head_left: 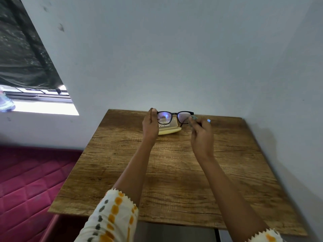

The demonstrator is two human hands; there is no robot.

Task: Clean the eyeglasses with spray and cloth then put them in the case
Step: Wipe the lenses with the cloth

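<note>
Black-framed eyeglasses (173,116) are held up above the far part of the wooden table (174,172), lenses facing me. My left hand (150,126) grips the left end of the frame. My right hand (201,133) pinches a greenish cloth (193,117) against the right lens. Behind and below the glasses lies an open yellow case (168,131), partly hidden by them. A small blue-tipped object (208,121), perhaps the spray, peeks out behind my right hand.
A grey wall rises right behind the table and along its right side. To the left lies a magenta quilted mattress (26,189), lower than the table. A window with a dark curtain (22,63) is at the upper left.
</note>
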